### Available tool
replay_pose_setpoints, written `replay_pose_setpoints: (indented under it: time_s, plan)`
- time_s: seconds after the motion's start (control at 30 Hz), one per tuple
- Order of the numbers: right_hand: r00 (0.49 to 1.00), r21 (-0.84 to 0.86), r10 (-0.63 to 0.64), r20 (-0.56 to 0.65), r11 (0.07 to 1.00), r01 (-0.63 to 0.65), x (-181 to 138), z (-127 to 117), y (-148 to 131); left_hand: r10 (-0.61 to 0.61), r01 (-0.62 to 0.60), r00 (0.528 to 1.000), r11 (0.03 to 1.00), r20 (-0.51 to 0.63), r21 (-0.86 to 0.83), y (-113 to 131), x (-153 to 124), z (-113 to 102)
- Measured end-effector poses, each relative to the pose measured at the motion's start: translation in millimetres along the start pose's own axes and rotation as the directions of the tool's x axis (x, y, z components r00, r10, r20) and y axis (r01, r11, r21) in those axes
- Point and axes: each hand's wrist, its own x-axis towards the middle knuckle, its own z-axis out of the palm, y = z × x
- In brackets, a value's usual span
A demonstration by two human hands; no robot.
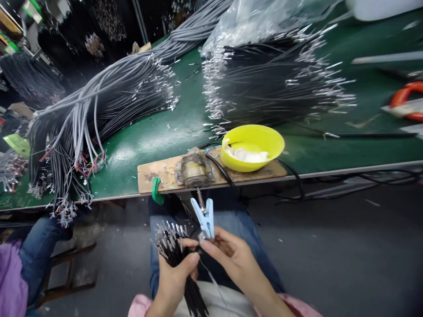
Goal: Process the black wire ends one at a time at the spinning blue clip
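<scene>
My left hand (176, 275) is closed around a bundle of black cables (170, 248), whose stripped, silvery ends fan out above the thumb. Beside it, my right hand (231, 259) pinches right at the lower end of a light blue clothespin (205, 218). Something small and silvery lies at those fingertips, too small to name. A thin pale strand (213, 279) runs down between my hands. The clothespin hangs from the metal shaft of a small motor (194, 168), which is mounted on a wooden board (160, 178) at the table's edge.
A green clamp (157, 190) grips the board beside a yellow bowl (253, 160) with white material inside. Black cut wires (264, 83) and grey cables (109, 83) lie on the green table (132, 152). Orange-handled scissors (408, 99) rest rightward. Another person's leg (41, 253) shows left.
</scene>
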Motion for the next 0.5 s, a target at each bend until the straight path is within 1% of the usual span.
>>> replay_pose_setpoints:
  time_s: [0.1, 0.2, 0.27, 0.33, 0.4, 0.43, 0.5]
  plan:
    - [0.996, -0.023, -0.008, -0.090, 1.000, 0.006, -1.8, 0.5, -1.7, -0.002, 0.002, 1.000, 1.000, -0.014, 0.006, 1.2, 0.4, -1.6]
    - [0.991, -0.058, -0.043, -0.125, 0.998, 0.036, -3.6, 0.7, -3.8, -0.023, 0.024, 1.000, 0.999, -0.015, 0.031, 0.3, -0.1, -0.9]
    - [0.989, -0.133, -0.108, -0.106, 0.987, 0.093, -4.4, 1.6, -5.1, -0.037, 0.038, 0.999, 0.998, -0.033, 0.046, -1.7, -1.8, -0.1]
    - [0.976, -0.236, -0.214, -0.037, 0.951, 0.200, -4.8, 3.2, -6.3, -0.044, 0.048, 0.996, 0.998, -0.072, 0.052, -3.7, -4.0, -0.5]
    - [0.952, -0.310, -0.303, 0.041, 0.902, 0.301, -4.9, 5.0, -7.3, -0.053, 0.058, 0.993, 0.997, -0.102, 0.050, -4.9, -5.9, -1.9]
    - [0.942, -0.329, -0.330, 0.063, 0.884, 0.331, -4.9, 5.8, -7.7, -0.059, 0.064, 0.993, 0.997, -0.106, 0.048, -4.9, -6.6, -2.5]
    - [0.934, -0.348, -0.353, 0.053, 0.870, 0.348, -4.7, 6.6, -8.2, -0.071, 0.075, 0.993, 0.997, -0.094, 0.037, -3.6, -7.1, -2.7]
